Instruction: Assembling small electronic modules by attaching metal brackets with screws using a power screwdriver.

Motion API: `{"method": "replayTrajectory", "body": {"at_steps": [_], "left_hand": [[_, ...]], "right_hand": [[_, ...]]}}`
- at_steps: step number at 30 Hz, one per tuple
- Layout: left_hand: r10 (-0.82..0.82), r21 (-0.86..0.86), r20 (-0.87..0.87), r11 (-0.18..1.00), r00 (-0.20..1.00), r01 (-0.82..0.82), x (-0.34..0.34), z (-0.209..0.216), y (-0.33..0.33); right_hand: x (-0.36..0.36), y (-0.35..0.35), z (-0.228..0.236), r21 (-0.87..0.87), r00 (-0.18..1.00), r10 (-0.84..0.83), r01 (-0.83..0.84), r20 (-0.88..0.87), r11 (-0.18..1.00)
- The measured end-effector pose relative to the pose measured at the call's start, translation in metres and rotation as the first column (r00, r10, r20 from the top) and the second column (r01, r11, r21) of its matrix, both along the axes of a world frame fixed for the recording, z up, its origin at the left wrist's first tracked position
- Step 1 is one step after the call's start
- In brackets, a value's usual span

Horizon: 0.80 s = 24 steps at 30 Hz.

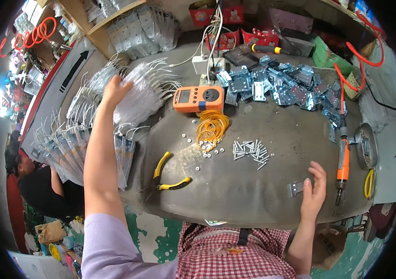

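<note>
My left hand [115, 91] is stretched out to the far left, over clear plastic bags [137, 97] of parts with white cables. Its thumb and a finger show apart, and I see nothing held between them. At the right front of the table lies a small metal bracket [295, 188]. Beside it rests my right hand [314, 192], fingers loosely curved and apart, its thumb at the bracket's edge. An orange electric screwdriver [342, 160] stands to the right of that hand. A loose pile of screws [251, 152] lies in the middle of the table.
Yellow-handled pliers [161, 174] lie spread at front left. Yellow rubber bands [213, 126] and white washers [206, 148] sit below an orange meter [199, 98]. Metal brackets [281, 83] are heaped at the back right. A metal dish [366, 146] stands far right. Another person [44, 190] is at left.
</note>
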State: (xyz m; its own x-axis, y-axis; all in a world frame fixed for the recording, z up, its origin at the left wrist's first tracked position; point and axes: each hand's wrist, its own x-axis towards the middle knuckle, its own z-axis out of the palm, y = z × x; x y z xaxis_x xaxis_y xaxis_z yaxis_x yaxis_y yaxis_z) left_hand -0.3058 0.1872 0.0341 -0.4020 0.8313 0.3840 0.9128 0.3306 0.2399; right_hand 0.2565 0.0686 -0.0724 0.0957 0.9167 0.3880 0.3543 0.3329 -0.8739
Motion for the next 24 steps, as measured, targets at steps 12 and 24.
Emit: {"method": "replayTrajectory", "body": {"at_steps": [12, 24], "left_hand": [[-0.618, 0.602, 0.488, 0.750, 0.617, 0.275, 0.233, -0.056, -0.152], [-0.496, 0.381, 0.862, 0.504, -0.102, 0.775, 0.241, -0.066, -0.192]], "right_hand": [[-0.104, -0.042, 0.041, -0.055, 0.789, 0.496, -0.550, -0.362, 0.834], [-0.115, -0.051, 0.011, -0.172, 0.683, 0.730, -0.721, -0.014, 0.671]]}}
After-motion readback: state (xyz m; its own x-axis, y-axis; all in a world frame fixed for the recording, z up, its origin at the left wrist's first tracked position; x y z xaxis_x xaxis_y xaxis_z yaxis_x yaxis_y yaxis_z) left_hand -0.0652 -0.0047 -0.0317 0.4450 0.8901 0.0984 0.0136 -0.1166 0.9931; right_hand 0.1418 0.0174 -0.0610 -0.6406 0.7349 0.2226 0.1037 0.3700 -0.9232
